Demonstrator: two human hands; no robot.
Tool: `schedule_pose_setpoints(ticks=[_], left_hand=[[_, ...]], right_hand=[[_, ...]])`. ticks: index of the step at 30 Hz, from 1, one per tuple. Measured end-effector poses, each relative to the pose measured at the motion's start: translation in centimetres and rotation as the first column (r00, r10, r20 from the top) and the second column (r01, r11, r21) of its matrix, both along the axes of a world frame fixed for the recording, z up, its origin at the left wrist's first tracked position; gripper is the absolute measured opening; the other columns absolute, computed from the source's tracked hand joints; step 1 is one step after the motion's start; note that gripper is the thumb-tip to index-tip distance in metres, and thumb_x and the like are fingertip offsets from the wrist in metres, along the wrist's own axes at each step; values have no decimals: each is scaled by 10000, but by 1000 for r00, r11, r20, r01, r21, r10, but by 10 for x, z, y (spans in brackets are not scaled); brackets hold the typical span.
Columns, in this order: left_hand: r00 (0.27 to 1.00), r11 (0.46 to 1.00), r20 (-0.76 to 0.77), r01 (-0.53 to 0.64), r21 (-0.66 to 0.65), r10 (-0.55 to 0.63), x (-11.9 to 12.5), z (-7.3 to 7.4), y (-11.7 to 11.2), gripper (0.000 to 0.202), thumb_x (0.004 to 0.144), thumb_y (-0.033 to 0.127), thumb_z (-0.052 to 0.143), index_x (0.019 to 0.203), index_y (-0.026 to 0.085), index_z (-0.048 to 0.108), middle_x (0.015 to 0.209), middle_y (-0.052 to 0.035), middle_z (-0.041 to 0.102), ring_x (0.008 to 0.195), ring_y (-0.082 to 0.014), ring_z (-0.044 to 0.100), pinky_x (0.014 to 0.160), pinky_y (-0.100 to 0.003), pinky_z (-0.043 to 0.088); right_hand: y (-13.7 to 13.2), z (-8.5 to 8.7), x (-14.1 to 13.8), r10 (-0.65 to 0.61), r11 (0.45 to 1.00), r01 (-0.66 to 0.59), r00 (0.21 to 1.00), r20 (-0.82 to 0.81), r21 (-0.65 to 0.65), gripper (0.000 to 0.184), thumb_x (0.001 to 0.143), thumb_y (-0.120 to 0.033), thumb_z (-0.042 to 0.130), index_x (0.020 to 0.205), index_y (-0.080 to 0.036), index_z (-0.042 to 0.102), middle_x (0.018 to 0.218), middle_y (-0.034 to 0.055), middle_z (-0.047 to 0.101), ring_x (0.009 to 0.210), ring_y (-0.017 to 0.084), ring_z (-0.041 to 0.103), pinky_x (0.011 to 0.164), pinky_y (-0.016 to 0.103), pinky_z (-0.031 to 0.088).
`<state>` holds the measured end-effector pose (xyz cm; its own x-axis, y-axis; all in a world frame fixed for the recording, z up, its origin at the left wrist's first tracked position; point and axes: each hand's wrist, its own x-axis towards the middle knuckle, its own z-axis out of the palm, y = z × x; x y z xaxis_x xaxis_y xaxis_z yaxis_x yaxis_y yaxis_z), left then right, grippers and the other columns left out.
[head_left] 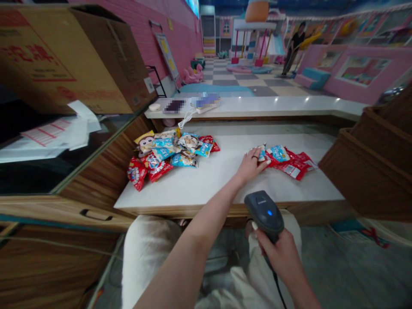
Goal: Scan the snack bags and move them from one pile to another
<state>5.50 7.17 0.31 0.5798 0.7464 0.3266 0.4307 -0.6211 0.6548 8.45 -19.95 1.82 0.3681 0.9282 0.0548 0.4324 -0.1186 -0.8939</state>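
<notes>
My left hand (252, 165) reaches across the white counter (212, 182) with its fingers stretched out, a dark ring on one of them. Its fingertips rest against a blue-and-white snack bag (262, 152) at the left end of the right-hand pile. Red snack bags (298, 165) and another blue snack bag (278, 153) lie beside it. Close to my body, my right hand (283, 253) grips a dark barcode scanner (264, 210) by its handle. A blue light shows on top of the scanner, and a cable hangs below.
A larger pile of snack bags (161, 153) lies on the counter's left. Two blurred-out devices and a white cable (187, 116) lie on the raised ledge (273, 105). A cardboard box (99, 64) and papers stand left, brown woven baskets (370, 163) right. A person (296, 45) stands far off.
</notes>
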Motion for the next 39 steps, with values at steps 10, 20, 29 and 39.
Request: schedule_pose_setpoints(ticks=[10, 20, 29, 39], left_hand=[[902, 907, -247, -268, 324, 355, -138, 45, 23, 758, 978, 188, 555, 1709, 191, 356, 1806, -158, 298, 1686, -303, 270, 1382, -549, 173], [746, 815, -336, -488, 313, 575, -226, 56, 54, 532, 1025, 66, 454, 1541, 71, 582, 1697, -203, 485, 1627, -343, 375, 1364, -557, 188], [788, 775, 130, -615, 146, 602, -228, 76, 14, 461, 1122, 239, 388, 1521, 116, 584, 1461, -154, 711, 1327, -247, 664, 1189, -417, 480], [405, 617, 606, 122, -778, 685, -202, -20, -66, 499, 789, 446, 923, 1193, 191, 775, 1031, -56, 819, 853, -170, 746, 766, -260, 582]], right_hand=[[6, 2, -12, 43, 999, -45, 997, -67, -21, 385, 849, -519, 685, 567, -277, 585, 434, 0, 568, 435, 216, 572, 466, 299, 451], [13, 15, -25, 84, 996, -84, 996, -13, 2, 349, 834, -499, 643, 559, -297, 568, 440, 31, 587, 586, 290, 707, 526, 311, 518], [11, 9, -27, 146, 989, -146, 989, -7, -3, 341, 879, -465, 670, 604, -281, 589, 465, 41, 627, 624, 296, 744, 534, 299, 539], [13, -10, -46, 153, 988, -153, 985, -76, 8, 265, 896, -470, 673, 761, -243, 695, 421, 5, 598, 447, 257, 672, 424, 281, 456]])
